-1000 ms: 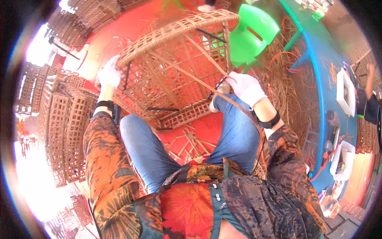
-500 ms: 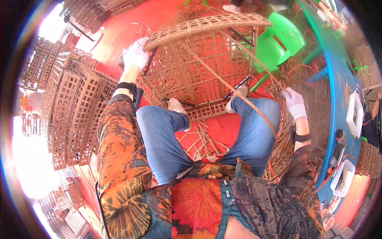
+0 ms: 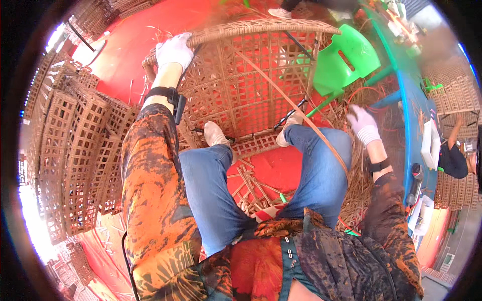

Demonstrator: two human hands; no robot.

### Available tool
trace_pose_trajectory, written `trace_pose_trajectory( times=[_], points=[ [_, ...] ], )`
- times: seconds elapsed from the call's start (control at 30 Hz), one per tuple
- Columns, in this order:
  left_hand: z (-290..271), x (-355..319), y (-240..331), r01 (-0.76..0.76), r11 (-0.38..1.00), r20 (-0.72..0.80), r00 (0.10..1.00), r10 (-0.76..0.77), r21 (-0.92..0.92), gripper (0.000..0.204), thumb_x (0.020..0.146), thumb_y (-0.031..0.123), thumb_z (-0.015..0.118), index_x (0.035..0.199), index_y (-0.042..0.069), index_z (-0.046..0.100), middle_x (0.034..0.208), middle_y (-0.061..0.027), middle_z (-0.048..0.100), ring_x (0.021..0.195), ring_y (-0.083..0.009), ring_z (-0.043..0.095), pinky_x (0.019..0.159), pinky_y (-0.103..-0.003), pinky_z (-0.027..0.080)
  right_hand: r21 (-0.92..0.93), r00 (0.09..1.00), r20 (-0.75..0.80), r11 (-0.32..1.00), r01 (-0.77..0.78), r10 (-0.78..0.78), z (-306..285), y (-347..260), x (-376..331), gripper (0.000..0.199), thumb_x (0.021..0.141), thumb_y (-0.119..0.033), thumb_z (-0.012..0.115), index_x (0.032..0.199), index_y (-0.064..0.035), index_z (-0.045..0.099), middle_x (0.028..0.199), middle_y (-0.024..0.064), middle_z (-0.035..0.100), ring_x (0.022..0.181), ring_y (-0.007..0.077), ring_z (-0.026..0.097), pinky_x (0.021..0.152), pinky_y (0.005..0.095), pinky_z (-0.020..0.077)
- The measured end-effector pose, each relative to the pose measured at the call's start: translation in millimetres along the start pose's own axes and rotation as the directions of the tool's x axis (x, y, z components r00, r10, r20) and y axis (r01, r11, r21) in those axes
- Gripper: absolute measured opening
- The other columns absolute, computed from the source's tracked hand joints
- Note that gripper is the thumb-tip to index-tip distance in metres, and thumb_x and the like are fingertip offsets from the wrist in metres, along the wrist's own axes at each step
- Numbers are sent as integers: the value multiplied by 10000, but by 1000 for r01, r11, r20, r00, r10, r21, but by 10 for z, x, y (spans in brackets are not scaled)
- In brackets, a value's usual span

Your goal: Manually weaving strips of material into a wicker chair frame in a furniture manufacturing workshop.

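Note:
A brown woven rattan-like piece (image 3: 251,85) with an open lattice and dark metal legs stands tilted before my knees. My left hand (image 3: 173,51), in a white glove, is closed over the left end of its thick wrapped rim. From the upper part of the weave a long flat brown strip (image 3: 281,93) slants down across my right thigh. My right hand (image 3: 363,124), gloved in white with a striped cuff, hovers to the right of my right knee. Its fingers are smeared by motion, so whether they hold a strand cannot be made out.
A green plastic chair (image 3: 346,62) stands behind the woven piece. At right is a blue table (image 3: 414,125) with a white tray (image 3: 430,144). Stacked lattice panels (image 3: 75,155) lie at left. Cut strips (image 3: 248,185) litter the red floor; a person (image 3: 454,158) is at far right.
My right hand has shifted slightly left, and the strand that ran from the weave to it no longer shows clearly. My left hand stays on the rim while the view has turned a little.

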State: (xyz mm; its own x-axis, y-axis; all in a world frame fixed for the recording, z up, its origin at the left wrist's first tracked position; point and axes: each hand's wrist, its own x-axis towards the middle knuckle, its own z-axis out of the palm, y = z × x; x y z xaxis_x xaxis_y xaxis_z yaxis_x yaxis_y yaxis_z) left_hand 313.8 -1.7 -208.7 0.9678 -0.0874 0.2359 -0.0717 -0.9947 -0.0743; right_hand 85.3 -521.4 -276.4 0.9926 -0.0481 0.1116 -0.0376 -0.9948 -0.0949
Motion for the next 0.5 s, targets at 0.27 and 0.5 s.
trace_pose_trajectory(
  times=[0.27,0.5],
  points=[
    [-38,-249,-129,5,1000,-108,994,-4,7,463,824,261,593,1284,261,539,1277,-3,579,1179,-194,532,996,-401,354,313,805,15,767,560,-593,-206,-1854,1397,287,924,-222,508,1121,-36,602,1087,158,630,994,319,600,865,379,484],
    [-3,-460,-28,-220,965,-391,908,149,-142,421,791,164,661,1206,160,589,1222,-38,597,1142,-206,546,998,-399,373,771,885,415,598,-218,-213,888,-3114,2500,440,889,-413,504,1124,-62,627,1027,180,660,967,355,628,852,432,484]
  ],
)
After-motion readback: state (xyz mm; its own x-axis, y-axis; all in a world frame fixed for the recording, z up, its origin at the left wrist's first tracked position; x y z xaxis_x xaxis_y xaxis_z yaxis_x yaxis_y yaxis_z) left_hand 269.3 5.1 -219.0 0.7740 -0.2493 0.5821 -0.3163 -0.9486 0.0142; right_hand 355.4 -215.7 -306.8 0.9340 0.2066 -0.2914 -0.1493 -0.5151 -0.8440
